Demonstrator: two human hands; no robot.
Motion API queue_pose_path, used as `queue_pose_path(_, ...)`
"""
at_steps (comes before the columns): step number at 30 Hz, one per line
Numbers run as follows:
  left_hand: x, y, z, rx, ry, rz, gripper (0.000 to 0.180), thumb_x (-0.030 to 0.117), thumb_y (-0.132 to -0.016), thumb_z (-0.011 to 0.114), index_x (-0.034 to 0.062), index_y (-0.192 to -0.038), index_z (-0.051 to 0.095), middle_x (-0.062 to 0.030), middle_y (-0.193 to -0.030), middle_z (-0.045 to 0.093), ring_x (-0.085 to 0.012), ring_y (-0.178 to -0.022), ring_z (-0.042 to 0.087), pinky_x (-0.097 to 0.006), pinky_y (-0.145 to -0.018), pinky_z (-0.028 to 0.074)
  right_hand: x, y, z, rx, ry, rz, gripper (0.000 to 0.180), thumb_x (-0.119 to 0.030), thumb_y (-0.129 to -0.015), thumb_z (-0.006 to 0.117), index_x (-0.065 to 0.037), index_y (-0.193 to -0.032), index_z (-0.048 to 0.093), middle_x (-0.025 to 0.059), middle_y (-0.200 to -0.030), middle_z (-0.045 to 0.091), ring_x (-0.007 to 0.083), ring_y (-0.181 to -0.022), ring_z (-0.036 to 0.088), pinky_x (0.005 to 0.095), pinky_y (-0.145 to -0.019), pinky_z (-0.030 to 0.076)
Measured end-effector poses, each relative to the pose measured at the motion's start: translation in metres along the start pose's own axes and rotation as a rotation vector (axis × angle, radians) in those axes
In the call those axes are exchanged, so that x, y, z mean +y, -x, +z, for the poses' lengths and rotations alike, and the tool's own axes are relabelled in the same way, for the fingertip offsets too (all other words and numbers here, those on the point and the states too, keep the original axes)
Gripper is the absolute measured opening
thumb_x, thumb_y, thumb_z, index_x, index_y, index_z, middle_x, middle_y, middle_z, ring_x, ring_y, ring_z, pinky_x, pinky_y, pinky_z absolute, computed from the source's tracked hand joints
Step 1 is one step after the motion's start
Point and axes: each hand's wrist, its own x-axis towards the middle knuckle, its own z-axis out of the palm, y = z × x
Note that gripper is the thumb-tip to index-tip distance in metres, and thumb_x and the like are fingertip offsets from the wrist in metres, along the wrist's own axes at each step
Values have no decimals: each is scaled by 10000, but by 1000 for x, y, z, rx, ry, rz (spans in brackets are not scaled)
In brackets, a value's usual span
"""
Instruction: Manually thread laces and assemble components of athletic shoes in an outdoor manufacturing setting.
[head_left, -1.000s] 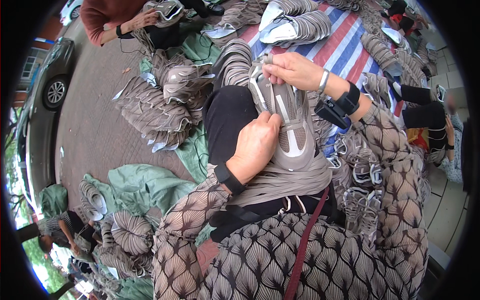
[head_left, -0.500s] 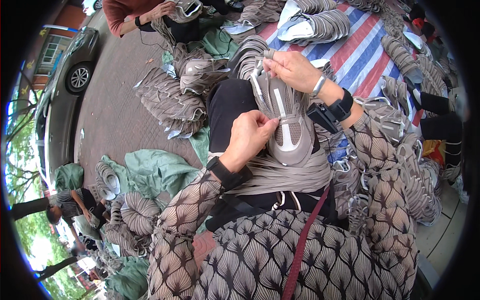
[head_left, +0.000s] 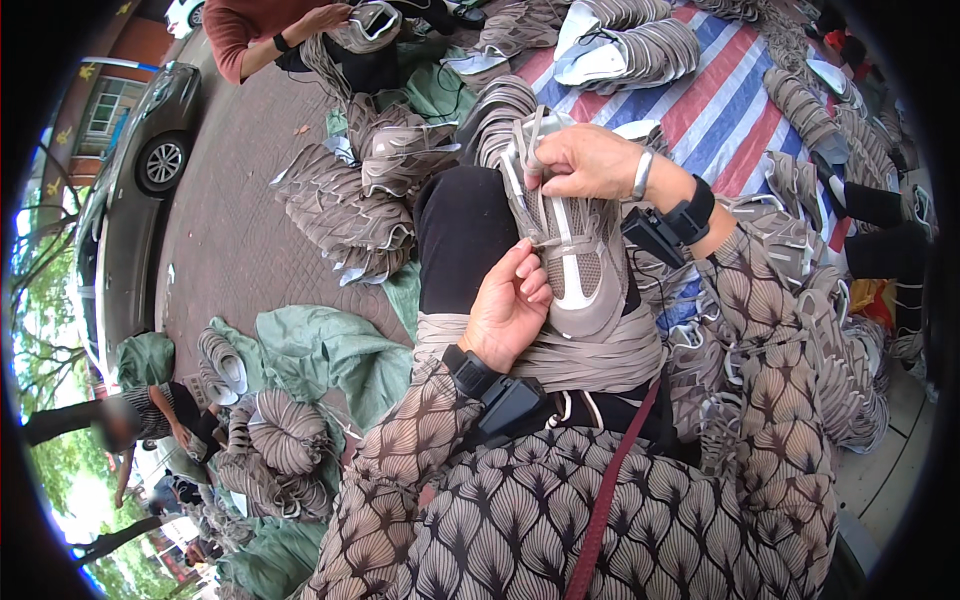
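Observation:
A grey-brown mesh shoe upper (head_left: 583,307) with a pale centre strip lies over my lap, toe toward me. My left hand (head_left: 512,308) is at its left side, thumb and forefinger pinching a flat grey shoelace (head_left: 553,241) by the lowest eyelets, the other fingers curled. Higher up, my right hand (head_left: 592,163) bends over the throat of the upper, its fingertips closed on the lace near the eyelet row. The exact grip there is partly hidden by the fingers. A thick bundle of loose grey laces (head_left: 600,358) lies across my lap beneath the toe.
Stacked shoe uppers (head_left: 345,215) lie to the left, more (head_left: 650,55) on a striped tarp (head_left: 720,95) ahead. Green sacking (head_left: 325,345) covers paving at left. A co-worker's arm (head_left: 262,58) shows at top left, handling an upper. A parked car (head_left: 135,210) stands far left.
My left hand has turned palm-up and shifted up along the shoe. My right hand has come down from the top of the upper toward the eyelets.

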Motion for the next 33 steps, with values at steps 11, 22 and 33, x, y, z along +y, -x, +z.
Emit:
queue_pose_path(11, 3, 2, 5, 162, -306, -58, 166, 214, -975, 522, 101, -855, 505, 68, -575, 336, -49, -481, 321, -197, -434, 284, -3, -1, 4, -11, 137, 44, 119, -169, -748, 632, -65, -805, 620, 117, -753, 624, 312, -766, 622, 413, -686, 469)
queue_pose_path(22, -7, 13, 18, 45, -740, 24, 112, 158, -928, 597, 74, -887, 536, 33, -649, 520, -53, -480, 467, -194, -434, 374, 2, -3, 11, 381, 36, 170, 146, -178, -798, 599, -34, -816, 591, 150, -759, 615, 337, -747, 615, 429, -667, 473)
queue_pose_path(33, 34, 11, 21, -28, -997, 273, 202, 108, -897, 617, 41, -1058, 516, 15, -649, 534, -66, -497, 502, -204, -465, 412, -29, -32, -67, 389, -725, 224, 319, -344, -956, 522, -50, -929, 643, -76, -649, 464, 24, -515, 404, 166, -482, 335)
